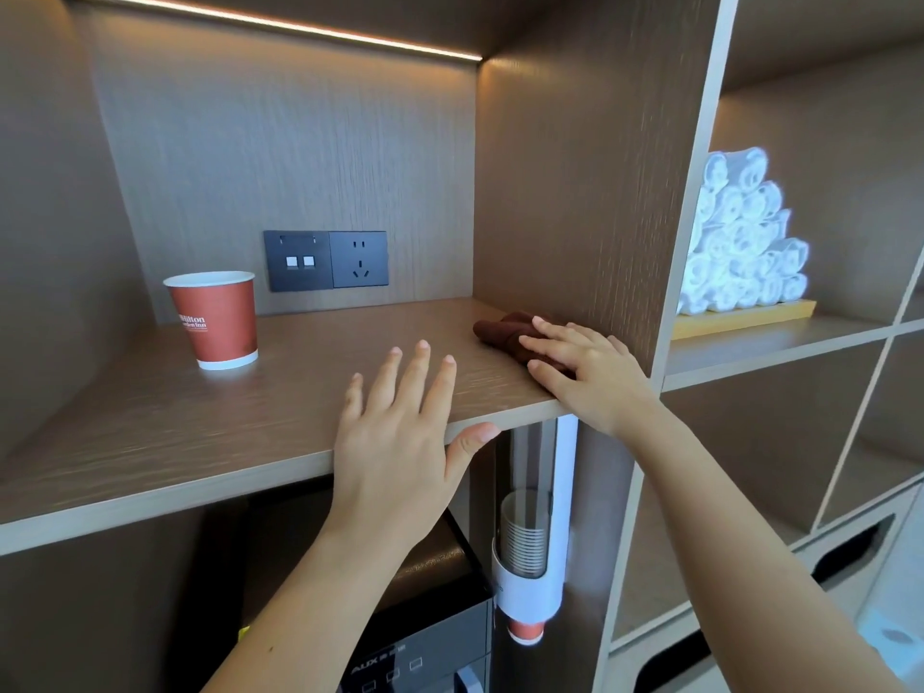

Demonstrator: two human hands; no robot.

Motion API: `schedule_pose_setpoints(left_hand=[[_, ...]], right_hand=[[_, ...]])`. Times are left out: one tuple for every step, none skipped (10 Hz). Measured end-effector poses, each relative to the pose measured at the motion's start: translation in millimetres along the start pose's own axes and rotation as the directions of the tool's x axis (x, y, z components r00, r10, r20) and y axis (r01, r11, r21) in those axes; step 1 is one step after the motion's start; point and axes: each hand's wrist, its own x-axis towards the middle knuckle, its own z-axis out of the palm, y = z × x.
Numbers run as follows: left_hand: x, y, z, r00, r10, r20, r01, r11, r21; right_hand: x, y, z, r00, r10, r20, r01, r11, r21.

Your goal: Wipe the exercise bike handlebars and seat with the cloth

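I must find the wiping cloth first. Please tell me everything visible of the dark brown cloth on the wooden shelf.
The dark brown fabric cloth lies bunched in a low, folded heap on the wooden shelf, at its right end beside the upright wooden side panel. The right hand rests on it with nearly straight fingers and hides its near part.

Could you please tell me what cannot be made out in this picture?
Head view only.
Exercise bike: out of frame entirely.
Brown cloth: its near part lies under the right hand.
Paper cup: contents hidden by its own wall.
Dispenser below the shelf: cut off by the bottom edge, its small lettering blurred.
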Motion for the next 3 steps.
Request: schedule_pose_setpoints(left_hand=[[-3.9,-3.9,-2.8,1.000,-0.018,0.011,0.018,1.000,0.017],[-10.8,-13.5,-2.5,1.000,-0.025,-0.003,0.025,0.999,0.038],[-17.9,-16.0,-6.0,0.996,-0.083,-0.038,0.083,0.996,0.014]], right_hand=[[-8.8,-6.0,2.4,0.999,0.025,-0.019,-0.025,0.999,0.035],[-21.0,-24.1,9.0,0.992,-0.035,-0.124,0.038,0.999,0.023],[-30.0,-47.7,20.2,0.976,-0.110,-0.187,0.121,0.992,0.047]])
